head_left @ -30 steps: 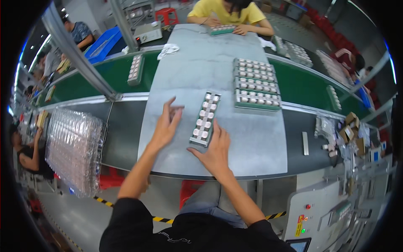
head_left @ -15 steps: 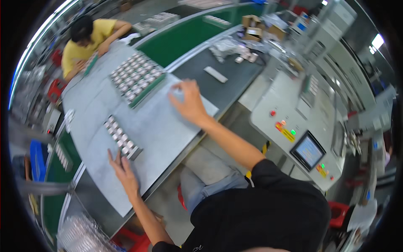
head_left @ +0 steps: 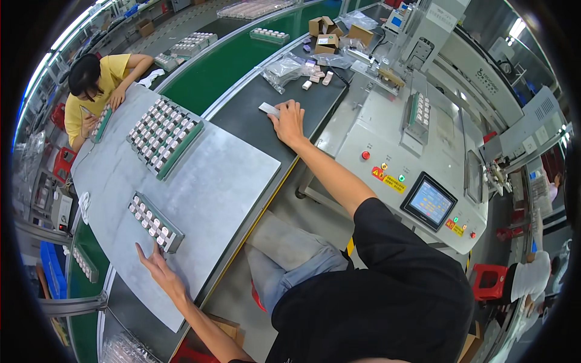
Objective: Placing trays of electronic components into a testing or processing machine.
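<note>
At the near end of a narrow green fixture (head_left: 158, 227) filled with two rows of small whitish blocks, my left hand (head_left: 162, 275) is held low with its fingers spread. One fingertip reaches the fixture's end; whether it touches I cannot tell. My right hand (head_left: 288, 124) has its fingers closed over the right end of a short pale flat bar (head_left: 267, 109) on the dark bench surface. Farther left, several such filled fixtures (head_left: 164, 136) stand side by side in a block on the grey tabletop (head_left: 212, 187).
Across the table a person in yellow (head_left: 100, 91) handles another fixture (head_left: 101, 125). A green conveyor (head_left: 236, 57) curves behind. Plastic bags (head_left: 284, 71), small blocks (head_left: 316, 75) and cartons (head_left: 327, 39) lie beyond my right hand. To the right stands a machine with a touchscreen (head_left: 429, 201).
My right hand has moved off the grey tabletop to the pale bar and closed on it. My left hand stays by the fixture's near end. The whole view has shifted.
</note>
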The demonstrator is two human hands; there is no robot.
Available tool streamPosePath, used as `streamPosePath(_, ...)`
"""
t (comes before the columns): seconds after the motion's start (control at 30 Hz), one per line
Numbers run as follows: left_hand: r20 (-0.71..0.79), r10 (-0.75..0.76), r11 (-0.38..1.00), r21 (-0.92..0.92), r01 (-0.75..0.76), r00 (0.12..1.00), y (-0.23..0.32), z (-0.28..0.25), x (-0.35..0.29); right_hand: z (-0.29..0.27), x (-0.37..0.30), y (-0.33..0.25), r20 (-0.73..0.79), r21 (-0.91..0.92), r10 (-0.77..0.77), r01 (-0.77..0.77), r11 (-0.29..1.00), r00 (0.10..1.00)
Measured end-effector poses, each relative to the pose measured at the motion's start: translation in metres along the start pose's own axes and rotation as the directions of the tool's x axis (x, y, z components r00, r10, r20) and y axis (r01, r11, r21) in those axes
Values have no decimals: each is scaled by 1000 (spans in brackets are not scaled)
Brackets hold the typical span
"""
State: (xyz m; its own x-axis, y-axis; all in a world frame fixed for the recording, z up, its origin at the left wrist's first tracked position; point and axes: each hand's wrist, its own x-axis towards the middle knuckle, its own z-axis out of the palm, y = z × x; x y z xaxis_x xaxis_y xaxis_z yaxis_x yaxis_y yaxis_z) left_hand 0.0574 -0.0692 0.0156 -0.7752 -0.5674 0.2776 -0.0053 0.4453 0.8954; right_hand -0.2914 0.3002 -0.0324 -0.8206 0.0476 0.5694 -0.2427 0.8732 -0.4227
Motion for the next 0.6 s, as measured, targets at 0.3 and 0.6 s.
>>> streamPosePath(0.3, 33, -30, 999, 25, 29, 999, 1, -1, 2, 0, 1, 3, -27, 77, 26, -23, 997, 999)
streamPosePath(0.6, 24, -11, 1000, 11, 11, 1000, -5, -2, 1, -7, -5, -1, -56, 90, -54, 59, 994, 997)
